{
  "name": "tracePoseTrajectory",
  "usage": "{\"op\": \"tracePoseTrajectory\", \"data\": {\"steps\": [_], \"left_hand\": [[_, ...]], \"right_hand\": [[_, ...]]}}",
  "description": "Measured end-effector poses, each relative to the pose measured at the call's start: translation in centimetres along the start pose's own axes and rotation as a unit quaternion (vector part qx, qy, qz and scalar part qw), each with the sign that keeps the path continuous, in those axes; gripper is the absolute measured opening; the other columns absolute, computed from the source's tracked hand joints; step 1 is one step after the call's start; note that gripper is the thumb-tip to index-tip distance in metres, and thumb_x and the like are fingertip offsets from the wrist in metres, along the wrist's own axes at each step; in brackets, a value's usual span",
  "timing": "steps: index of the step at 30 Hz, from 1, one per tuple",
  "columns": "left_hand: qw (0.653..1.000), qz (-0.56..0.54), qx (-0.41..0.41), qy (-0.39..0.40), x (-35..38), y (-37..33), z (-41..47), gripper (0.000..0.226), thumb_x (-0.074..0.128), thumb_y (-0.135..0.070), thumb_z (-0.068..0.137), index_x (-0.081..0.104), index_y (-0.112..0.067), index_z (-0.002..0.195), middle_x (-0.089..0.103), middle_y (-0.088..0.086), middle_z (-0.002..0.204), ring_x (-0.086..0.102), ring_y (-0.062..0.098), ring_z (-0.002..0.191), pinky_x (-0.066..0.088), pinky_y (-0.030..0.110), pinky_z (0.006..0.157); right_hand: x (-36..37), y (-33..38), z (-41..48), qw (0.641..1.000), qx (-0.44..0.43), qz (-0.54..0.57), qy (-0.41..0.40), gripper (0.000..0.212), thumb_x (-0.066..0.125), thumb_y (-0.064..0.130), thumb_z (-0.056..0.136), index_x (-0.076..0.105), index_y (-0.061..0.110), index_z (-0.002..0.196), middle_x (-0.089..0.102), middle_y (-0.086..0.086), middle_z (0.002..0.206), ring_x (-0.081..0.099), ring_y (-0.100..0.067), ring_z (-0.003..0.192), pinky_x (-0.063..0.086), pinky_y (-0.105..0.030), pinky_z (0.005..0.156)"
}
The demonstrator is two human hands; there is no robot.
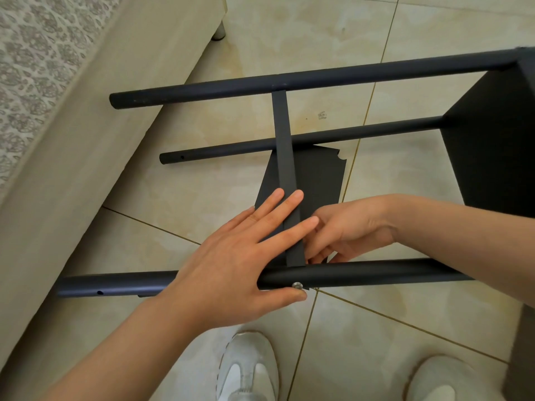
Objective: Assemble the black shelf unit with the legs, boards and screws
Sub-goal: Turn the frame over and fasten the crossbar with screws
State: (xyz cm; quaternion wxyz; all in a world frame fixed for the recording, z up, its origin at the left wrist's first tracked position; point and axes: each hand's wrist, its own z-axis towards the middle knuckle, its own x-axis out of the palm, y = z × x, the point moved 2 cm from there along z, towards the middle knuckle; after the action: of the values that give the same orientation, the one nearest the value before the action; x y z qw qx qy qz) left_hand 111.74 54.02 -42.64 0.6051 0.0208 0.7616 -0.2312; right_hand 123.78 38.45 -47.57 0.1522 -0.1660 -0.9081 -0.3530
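The black shelf unit lies on its side on the tiled floor. Its top board point(498, 140) is at the right, with three round legs running left from it: a far leg point(231, 88), a middle leg point(231, 149) and a near leg point(362, 273). A flat crossbar point(282, 140) spans from the far leg to the near leg. A silver screw point(297, 285) sits in the near leg at the crossbar's end. My left hand point(240, 256) rests over the near leg and crossbar, fingers straight, thumb beside the screw. My right hand point(344, 230) has curled fingers behind the crossbar's lower end; what they hold is hidden.
A loose black board point(318, 178) lies on the floor under the crossbar. A beige sofa base point(95, 134) with a white foot point(219, 31) runs along the left. My two white shoes point(249, 369) are at the bottom. A dark upright object point(524, 351) stands at the right edge.
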Motion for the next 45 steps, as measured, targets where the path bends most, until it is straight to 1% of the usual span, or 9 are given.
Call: {"op": "tracePoseTrajectory", "data": {"steps": [3, 8, 14, 25, 30, 34, 37, 40, 45], "left_hand": [[1.0, 0.003, 0.0, -0.001, 0.0, 0.0, 0.0, 0.085, 0.039, -0.076, 0.086, 0.003, -0.048, 0.157, -0.013, -0.019, 0.167, -0.016, 0.003, 0.152, 0.002, 0.025, 0.117], [1.0, 0.0, 0.002, -0.006, 0.0, 0.0, 0.0, 0.085, 0.041, -0.074, 0.086, 0.008, -0.046, 0.158, -0.009, -0.017, 0.168, -0.013, 0.004, 0.153, 0.004, 0.026, 0.117], [1.0, 0.001, 0.005, -0.003, 0.2, 0.1, 0.0, 0.085, 0.039, -0.076, 0.086, 0.006, -0.046, 0.159, -0.013, -0.018, 0.167, -0.016, 0.003, 0.152, 0.001, 0.025, 0.117], [1.0, 0.0, -0.014, 0.005, 0.7, 0.1, 0.1, 0.089, 0.034, -0.079, 0.083, 0.0, -0.044, 0.158, -0.021, -0.023, 0.163, -0.023, -0.004, 0.148, -0.003, 0.016, 0.111], [0.999, 0.012, -0.033, 0.002, 0.8, -0.5, -0.1, 0.091, 0.039, -0.077, 0.085, 0.002, -0.04, 0.158, -0.024, -0.026, 0.16, -0.029, -0.012, 0.142, 0.005, 0.017, 0.111], [0.999, 0.004, -0.052, -0.016, 0.7, -1.7, -0.8, 0.083, 0.055, -0.062, 0.093, 0.013, -0.036, 0.159, -0.013, -0.025, 0.159, -0.032, -0.017, 0.134, 0.006, 0.015, 0.109], [0.992, -0.035, -0.079, -0.091, 0.4, -3.0, -2.5, 0.064, 0.065, -0.04, 0.094, 0.039, -0.031, 0.153, 0.029, -0.019, 0.16, 0.009, -0.007, 0.147, 0.013, 0.014, 0.112], [0.961, -0.118, -0.122, -0.22, 0.0, -4.6, -5.2, 0.044, 0.08, -0.016, 0.084, 0.069, -0.022, 0.127, 0.068, -0.011, 0.119, 0.061, -0.001, 0.112, 0.042, 0.01, 0.103], [0.806, -0.4, -0.356, -0.251, 0.9, -6.3, -8.1, 0.02, 0.079, -0.018, 0.084, 0.072, -0.031, 0.096, 0.074, -0.023, 0.079, 0.069, -0.006, 0.081, 0.055, 0.01, 0.076]], "right_hand": [[0.2, -0.1, 0.0, 1.0, -0.004, 0.01, -0.002, 0.017, 0.06, 0.005, 0.094, 0.076, 0.012, 0.099, 0.071, -0.013, 0.108, 0.067, -0.023, 0.099, 0.055, -0.035, 0.087], [0.5, 0.3, 0.0, 1.0, 0.006, -0.009, 0.004, 0.029, 0.057, 0.007, 0.097, 0.064, 0.008, 0.125, 0.066, -0.016, 0.124, 0.066, -0.024, 0.103, 0.054, -0.036, 0.091], [0.7, 1.3, -0.4, 0.999, 0.034, -0.039, -0.011, 0.019, 0.056, 0.005, 0.094, 0.073, 0.012, 0.101, 0.072, -0.011, 0.102, 0.068, -0.021, 0.091, 0.054, -0.039, 0.088], [1.9, 1.1, -4.0, 0.989, -0.011, -0.121, -0.086, 0.021, 0.057, 0.023, 0.099, 0.076, 0.021, 0.091, 0.075, -0.005, 0.1, 0.07, -0.019, 0.099, 0.054, -0.033, 0.092], [4.0, 0.3, -5.7, 0.938, -0.062, -0.251, -0.233, 0.011, 0.063, 0.028, 0.094, 0.071, 0.034, 0.099, 0.073, 0.018, 0.092, 0.067, 0.006, 0.084, 0.048, -0.007, 0.07], [6.3, -0.7, -6.0, 0.858, -0.067, -0.392, -0.326, 0.02, 0.063, 0.029, 0.093, 0.065, 0.039, 0.11, 0.063, 0.023, 0.089, 0.06, 0.009, 0.084, 0.045, -0.009, 0.069], [7.7, -1.3, -6.4, 0.819, -0.077, -0.419, -0.385, 0.025, 0.063, 0.027, 0.093, 0.063, 0.036, 0.116, 0.064, 0.018, 0.097, 0.059, 0.001, 0.088, 0.051, -0.019, 0.081], [8.7, -1.7, -6.9, 0.791, -0.082, -0.43, -0.428, 0.026, 0.062, 0.027, 0.094, 0.06, 0.035, 0.119, 0.063, 0.015, 0.105, 0.059, -0.003, 0.094, 0.053, -0.026, 0.088], [9.9, -1.7, -7.2, 0.749, -0.082, -0.458, -0.472, 0.025, 0.06, 0.026, 0.096, 0.06, 0.031, 0.12, 0.059, 0.011, 0.109, 0.056, -0.007, 0.096, 0.052, -0.026, 0.088]]}}
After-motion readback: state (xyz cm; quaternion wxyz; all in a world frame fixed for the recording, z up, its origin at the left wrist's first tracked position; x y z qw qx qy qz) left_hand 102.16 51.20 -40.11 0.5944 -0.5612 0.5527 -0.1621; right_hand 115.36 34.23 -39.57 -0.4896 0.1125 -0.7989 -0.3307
